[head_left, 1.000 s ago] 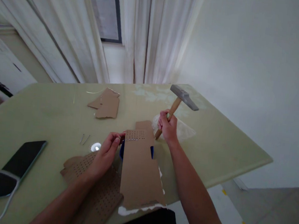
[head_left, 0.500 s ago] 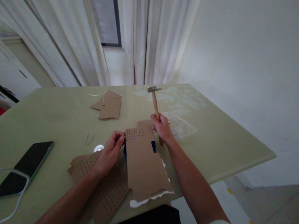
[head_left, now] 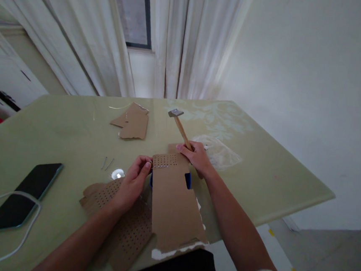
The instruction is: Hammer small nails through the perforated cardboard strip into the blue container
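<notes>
A brown cardboard strip with rows of small holes at its far end lies over a blue object at the table's near edge. My left hand is closed in a pinch at the strip's far left corner, on something too small to name. My right hand grips the wooden handle of a hammer, whose grey head points up and away, above the table beyond the strip. A second perforated cardboard sheet lies under my left wrist.
On the pale green table lie torn cardboard pieces at the back, two loose nails, a small shiny disc, a dark phone with a white cable at left, and a clear plastic bag at right.
My right hand swung the hammer from tilted right to tilted left over the strip, with its head now lower. My left hand stayed pinched at the strip's corner.
</notes>
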Tool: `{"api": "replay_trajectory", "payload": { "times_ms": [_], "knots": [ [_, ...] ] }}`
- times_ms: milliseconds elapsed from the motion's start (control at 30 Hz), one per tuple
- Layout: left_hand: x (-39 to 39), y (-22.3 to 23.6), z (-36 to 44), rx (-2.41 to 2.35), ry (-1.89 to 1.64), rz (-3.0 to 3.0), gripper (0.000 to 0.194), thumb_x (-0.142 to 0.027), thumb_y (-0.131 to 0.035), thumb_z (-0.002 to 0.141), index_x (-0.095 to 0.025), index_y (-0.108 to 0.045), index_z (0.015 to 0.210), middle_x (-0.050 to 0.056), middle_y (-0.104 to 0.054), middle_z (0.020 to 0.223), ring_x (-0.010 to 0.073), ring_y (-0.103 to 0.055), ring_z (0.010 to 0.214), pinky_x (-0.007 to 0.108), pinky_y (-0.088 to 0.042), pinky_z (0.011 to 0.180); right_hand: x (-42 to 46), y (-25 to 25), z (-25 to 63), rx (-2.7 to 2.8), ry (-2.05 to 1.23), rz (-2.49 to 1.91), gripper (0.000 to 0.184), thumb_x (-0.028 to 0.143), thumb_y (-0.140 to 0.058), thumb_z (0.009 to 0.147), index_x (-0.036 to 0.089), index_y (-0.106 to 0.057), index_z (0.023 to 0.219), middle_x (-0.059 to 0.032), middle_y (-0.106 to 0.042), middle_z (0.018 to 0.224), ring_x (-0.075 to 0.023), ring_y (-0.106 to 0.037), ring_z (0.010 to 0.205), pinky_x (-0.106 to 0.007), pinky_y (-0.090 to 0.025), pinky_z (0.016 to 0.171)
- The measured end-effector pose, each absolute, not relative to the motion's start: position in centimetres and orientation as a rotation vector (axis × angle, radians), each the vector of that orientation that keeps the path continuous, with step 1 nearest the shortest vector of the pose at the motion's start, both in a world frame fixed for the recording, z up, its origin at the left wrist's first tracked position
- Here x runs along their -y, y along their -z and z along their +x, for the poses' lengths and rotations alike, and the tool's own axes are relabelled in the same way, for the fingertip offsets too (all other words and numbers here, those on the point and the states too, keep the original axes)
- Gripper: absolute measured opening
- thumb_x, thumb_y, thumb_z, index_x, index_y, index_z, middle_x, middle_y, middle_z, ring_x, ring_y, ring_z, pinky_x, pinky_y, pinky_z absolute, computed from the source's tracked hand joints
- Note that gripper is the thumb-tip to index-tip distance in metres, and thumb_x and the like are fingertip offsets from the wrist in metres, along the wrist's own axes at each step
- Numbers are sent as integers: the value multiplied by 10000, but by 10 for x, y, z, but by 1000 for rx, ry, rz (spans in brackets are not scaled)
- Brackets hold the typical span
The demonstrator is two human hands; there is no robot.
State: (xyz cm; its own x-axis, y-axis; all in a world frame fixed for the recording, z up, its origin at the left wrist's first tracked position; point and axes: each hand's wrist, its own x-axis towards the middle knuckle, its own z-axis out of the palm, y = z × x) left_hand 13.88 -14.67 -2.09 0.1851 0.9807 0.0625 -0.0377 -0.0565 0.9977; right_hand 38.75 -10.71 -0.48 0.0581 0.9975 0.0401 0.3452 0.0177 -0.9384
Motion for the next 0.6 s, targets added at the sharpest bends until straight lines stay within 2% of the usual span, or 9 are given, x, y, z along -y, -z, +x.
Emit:
{"api": "replay_trajectory", "payload": {
  "times_ms": [300, 600],
  "knots": [
    [149, 20, 140, -1062, -1089, 1304, 371, -598, -684, 980, -239, -589, 968, -20, -579, 825, 161, -545, 773, 253, -486, 699, 107, 4, 388, 1633, -827, -1475, 594, 691, -697, 895, 182, -480, 680, 26, -396, 670, -89, -343, 635, -272, -236, 604],
    [146, 24, 139, -1122, -1127, 1439, 308, -545, -641, 1009, -249, -567, 962, -1, -611, 864, 186, -578, 829, 284, -526, 768, 106, 7, 386, 1675, -780, -1457, 592, 676, -725, 884, 186, -471, 671, 30, -422, 661, -90, -342, 625, -273, -247, 601]
  ]
}}
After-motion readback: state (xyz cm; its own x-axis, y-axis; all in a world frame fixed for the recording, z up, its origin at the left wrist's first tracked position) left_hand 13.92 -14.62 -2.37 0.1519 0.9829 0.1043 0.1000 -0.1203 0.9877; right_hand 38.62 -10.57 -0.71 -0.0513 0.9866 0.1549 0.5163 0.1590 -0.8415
